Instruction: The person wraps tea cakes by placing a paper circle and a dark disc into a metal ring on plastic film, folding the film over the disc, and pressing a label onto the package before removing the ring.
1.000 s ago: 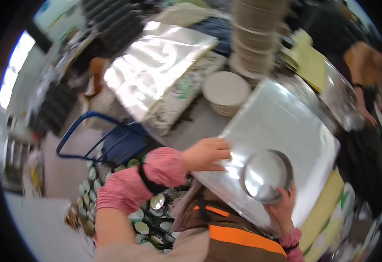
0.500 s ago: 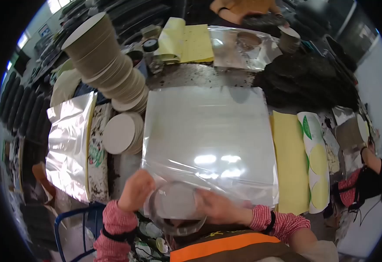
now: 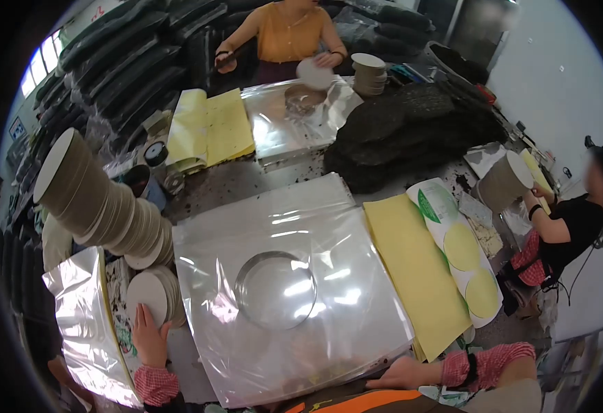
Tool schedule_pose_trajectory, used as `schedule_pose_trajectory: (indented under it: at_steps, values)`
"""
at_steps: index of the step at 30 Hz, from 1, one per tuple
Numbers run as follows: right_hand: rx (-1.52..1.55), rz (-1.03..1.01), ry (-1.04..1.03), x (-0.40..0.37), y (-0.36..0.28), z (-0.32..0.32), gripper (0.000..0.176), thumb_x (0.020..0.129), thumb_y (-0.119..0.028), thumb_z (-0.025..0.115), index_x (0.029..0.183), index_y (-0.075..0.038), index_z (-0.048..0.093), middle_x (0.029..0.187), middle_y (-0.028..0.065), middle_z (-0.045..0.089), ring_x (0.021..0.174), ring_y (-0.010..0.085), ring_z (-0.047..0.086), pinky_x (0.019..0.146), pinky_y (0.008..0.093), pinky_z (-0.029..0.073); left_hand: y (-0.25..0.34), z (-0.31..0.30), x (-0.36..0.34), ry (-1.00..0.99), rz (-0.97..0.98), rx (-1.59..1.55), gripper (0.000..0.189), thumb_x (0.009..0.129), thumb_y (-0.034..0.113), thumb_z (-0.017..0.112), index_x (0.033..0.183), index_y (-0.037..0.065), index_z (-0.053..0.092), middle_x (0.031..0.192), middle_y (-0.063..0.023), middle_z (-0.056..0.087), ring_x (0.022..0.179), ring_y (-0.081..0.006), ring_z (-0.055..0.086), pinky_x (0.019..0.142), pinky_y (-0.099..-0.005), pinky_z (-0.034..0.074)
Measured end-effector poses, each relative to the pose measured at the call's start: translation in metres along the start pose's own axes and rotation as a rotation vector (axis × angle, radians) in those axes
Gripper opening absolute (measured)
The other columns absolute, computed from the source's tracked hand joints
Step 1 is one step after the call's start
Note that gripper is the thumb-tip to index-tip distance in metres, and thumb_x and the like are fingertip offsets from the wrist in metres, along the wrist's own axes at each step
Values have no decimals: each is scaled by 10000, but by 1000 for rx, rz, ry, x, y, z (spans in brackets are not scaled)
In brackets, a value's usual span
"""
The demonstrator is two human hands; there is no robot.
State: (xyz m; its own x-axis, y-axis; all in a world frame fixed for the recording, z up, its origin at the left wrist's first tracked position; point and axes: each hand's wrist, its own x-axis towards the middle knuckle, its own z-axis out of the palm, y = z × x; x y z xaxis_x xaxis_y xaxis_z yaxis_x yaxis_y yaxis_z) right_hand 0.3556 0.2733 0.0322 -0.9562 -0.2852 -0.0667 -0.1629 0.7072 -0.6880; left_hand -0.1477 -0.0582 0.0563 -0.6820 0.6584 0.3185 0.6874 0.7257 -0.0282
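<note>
Metal ring [image 3: 241, 292] has been moved: in the earlier frame it was held between both hands at the bottom of the view; now it is set down at mid-frame, within the stack of clear film [image 3: 212, 358]. Whether it is covered by the top sheet cannot be told. Both hands have thereby been freed from it, and the placing of the ring is judged to be done for now.

Ring is touched by neither hand. It is lying to the upper right of the left hand [image 3: 151, 337] and to the upper left of the right hand [image 3: 401, 374]. At lower left, the left fingers are outstretched over the top of a short stack of round discs [image 3: 148, 292], with nothing seen clasped. Near the lower right, the right hand is held at the film's bottom edge; whether film is pinched cannot be told.

Farther out, a tall leaning stack of discs [image 3: 108, 199] is noted at left, yellow sheets [image 3: 418, 275] right of the film, and a dark heap [image 3: 411, 131] at upper right. At top centre, a pale disc [image 3: 313, 72] is held by a co-worker [image 3: 291, 34]
</note>
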Motion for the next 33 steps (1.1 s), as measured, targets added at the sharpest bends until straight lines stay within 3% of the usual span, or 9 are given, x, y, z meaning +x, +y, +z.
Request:
schedule_pose_trajectory:
  at_steps: [1,3,5,7,12,19,21,26,33]
  values:
    - [-156,-7,-9,5,6,-40,362,871,-174,657,1222,-99,613,864,83,654,786,270,673,771,404,545,-6,7,0,-119,-11,47,712,818,248,741,1383,-66,441,1384,-284,516,1243,-415,535,989,-464,465]
    - [-436,200,431,9,44,-101,210,815,-136,698,1024,-132,681,803,46,651,637,236,640,544,358,509,-6,7,2,-132,-21,31,703,818,269,742,1369,-64,459,1382,-282,519,1229,-418,546,983,-461,470]
    - [-612,246,840,45,75,-190,256,791,-92,703,1046,-98,677,888,90,673,768,290,668,643,388,548,-3,5,2,-143,-56,23,695,818,290,743,1355,-63,478,1380,-280,523,1214,-422,557,977,-457,474]
    - [-745,324,875,63,133,-251,342,788,-61,680,1127,-60,633,1091,137,642,1019,323,625,820,420,535,-2,-2,3,-120,-52,-22,699,807,330,754,1330,-62,506,1369,-273,537,1185,-424,577,963,-457,485]
    - [-837,349,1008,104,227,-336,300,788,-53,665,1085,-35,631,1089,148,638,1060,346,603,887,423,516,3,-9,9,-77,-79,-102,681,788,351,771,1292,-50,549,1331,-258,571,1164,-421,589,954,-460,489]
    - [-486,100,925,153,168,-273,219,809,-2,656,1028,-9,650,1062,172,656,1025,356,628,897,404,506,13,-18,3,-50,-129,-129,646,823,376,744,1306,-8,553,1352,-188,562,1198,-377,563,987,-454,465]
    - [-420,96,856,160,154,-247,219,797,15,643,1015,-4,649,1066,178,649,1025,364,620,898,415,496,4,-20,-7,28,-294,-496,633,840,325,731,1352,19,520,1383,-188,532,1191,-378,564,1010,-455,451]
    - [-391,20,788,175,146,-210,212,799,31,622,1008,0,642,1056,182,652,1012,360,620,890,410,493,-28,-58,-83,316,-401,-194,655,830,209,749,1399,38,475,1418,-199,500,1245,-391,519,1028,-452,436]
    - [-463,-109,649,216,67,-183,206,799,23,648,1000,-21,649,1035,156,658,969,337,639,832,387,518,-195,-70,-292,608,-1161,326,696,896,334,680,1400,-62,407,1395,-301,470,1315,-438,438,1122,-453,331]
